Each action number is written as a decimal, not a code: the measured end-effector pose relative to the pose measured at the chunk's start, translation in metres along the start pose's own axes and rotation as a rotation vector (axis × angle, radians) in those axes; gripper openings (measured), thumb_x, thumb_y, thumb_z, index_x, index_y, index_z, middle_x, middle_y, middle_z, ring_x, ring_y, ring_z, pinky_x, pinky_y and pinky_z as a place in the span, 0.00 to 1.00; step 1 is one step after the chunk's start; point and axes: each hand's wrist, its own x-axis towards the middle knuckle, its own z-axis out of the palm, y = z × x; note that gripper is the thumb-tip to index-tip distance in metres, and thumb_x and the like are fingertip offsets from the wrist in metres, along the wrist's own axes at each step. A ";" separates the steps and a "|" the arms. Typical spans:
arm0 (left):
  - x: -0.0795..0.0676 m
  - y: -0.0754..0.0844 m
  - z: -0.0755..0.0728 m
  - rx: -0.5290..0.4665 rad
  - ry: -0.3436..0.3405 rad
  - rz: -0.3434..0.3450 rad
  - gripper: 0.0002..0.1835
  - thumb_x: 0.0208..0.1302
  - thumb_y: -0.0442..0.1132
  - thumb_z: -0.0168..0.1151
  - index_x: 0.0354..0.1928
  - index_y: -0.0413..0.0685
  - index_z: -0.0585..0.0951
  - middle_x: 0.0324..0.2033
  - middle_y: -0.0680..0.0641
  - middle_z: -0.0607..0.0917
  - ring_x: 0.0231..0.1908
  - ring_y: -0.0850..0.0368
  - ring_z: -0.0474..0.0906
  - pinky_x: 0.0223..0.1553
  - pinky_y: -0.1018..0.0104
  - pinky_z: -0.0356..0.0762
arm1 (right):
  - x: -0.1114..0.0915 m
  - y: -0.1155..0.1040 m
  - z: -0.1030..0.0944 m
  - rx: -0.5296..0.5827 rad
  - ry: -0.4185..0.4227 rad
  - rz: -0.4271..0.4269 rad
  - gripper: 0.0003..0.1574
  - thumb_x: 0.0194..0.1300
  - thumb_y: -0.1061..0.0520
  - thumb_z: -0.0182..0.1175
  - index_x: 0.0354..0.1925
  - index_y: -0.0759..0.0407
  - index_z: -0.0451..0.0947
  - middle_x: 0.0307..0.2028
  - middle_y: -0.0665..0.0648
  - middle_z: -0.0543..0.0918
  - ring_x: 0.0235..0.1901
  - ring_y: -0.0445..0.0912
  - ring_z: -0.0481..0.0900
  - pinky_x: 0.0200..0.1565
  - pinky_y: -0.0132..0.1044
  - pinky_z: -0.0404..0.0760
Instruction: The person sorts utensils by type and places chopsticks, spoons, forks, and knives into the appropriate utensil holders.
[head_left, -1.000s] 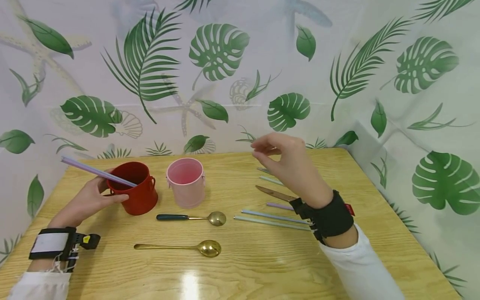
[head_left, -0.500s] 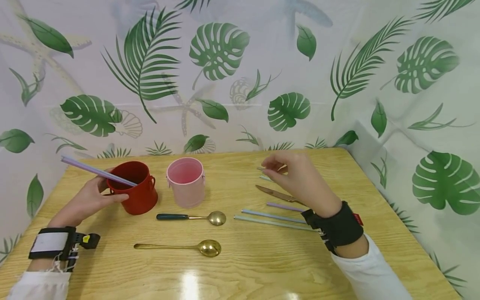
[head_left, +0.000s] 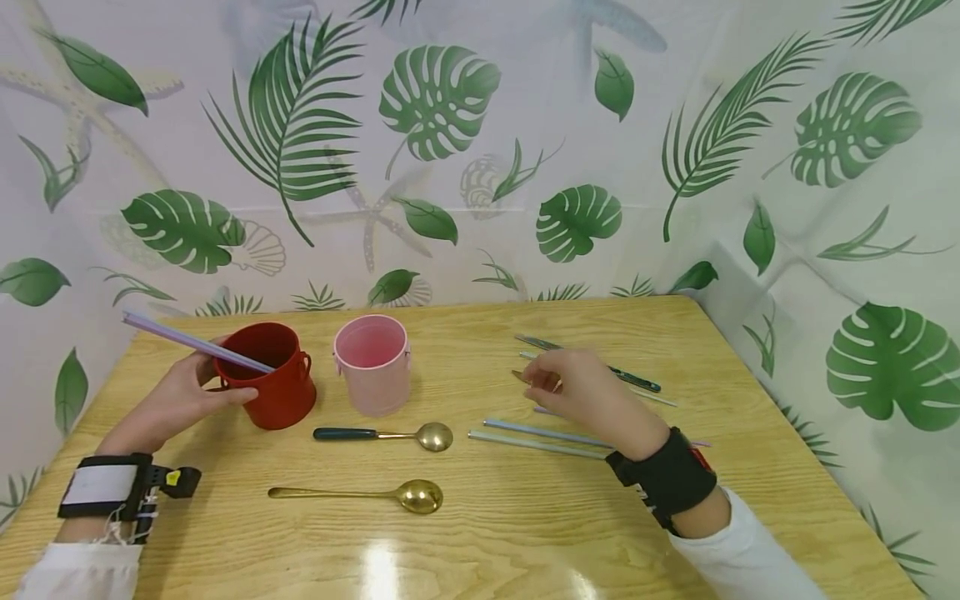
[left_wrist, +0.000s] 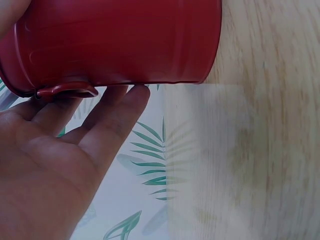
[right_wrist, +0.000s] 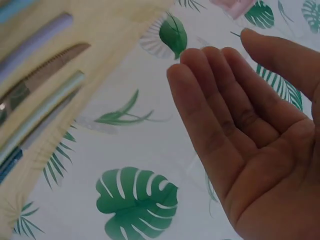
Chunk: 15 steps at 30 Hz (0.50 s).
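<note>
At the left, my left hand (head_left: 176,402) holds a small red bucket (head_left: 281,404), thumb on the near side and fingers behind it. Pastel straws (head_left: 195,343) lean out of the bucket to the left. In the left wrist view, fingers touch the red wall by a handle lug (left_wrist: 70,90). My right hand (head_left: 588,393) hovers over the straws and knives at the right, partly hiding a brown serrated knife (right_wrist: 55,65). Nothing shows between its fingers in the right wrist view. A blue straw (head_left: 525,428) and a pale green straw (head_left: 517,442) lie nearest it in front.
A pink bucket (head_left: 375,385) stands right of the red one. In front lie a dark-handled spoon (head_left: 433,437) and a gold spoon (head_left: 418,497). A knife with a dark green handle (head_left: 633,379) lies behind my right hand. Patterned cloth (head_left: 465,167) hangs behind the table.
My right hand has come down and toward the front, from the back of the table to above the brown knife. The left hand and red bucket have stayed put.
</note>
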 end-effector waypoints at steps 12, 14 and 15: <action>0.000 0.001 0.000 0.003 0.004 0.014 0.46 0.60 0.46 0.69 0.73 0.38 0.56 0.67 0.29 0.66 0.64 0.26 0.58 0.57 0.24 0.63 | -0.009 0.005 0.031 -0.079 -0.184 -0.042 0.04 0.59 0.62 0.68 0.35 0.59 0.86 0.26 0.50 0.82 0.24 0.40 0.74 0.28 0.38 0.78; 0.000 0.000 -0.001 0.001 0.002 0.018 0.46 0.60 0.46 0.69 0.74 0.38 0.56 0.67 0.29 0.66 0.64 0.26 0.58 0.57 0.24 0.63 | -0.011 0.006 0.034 -0.083 -0.200 -0.045 0.02 0.59 0.63 0.67 0.33 0.58 0.86 0.26 0.50 0.82 0.24 0.40 0.74 0.28 0.37 0.78; 0.000 0.000 -0.001 -0.002 0.001 0.020 0.46 0.60 0.45 0.69 0.74 0.39 0.56 0.67 0.29 0.66 0.65 0.26 0.58 0.58 0.24 0.63 | -0.012 0.006 0.035 -0.081 -0.208 -0.045 0.03 0.59 0.63 0.67 0.33 0.58 0.86 0.26 0.50 0.83 0.24 0.39 0.74 0.28 0.37 0.78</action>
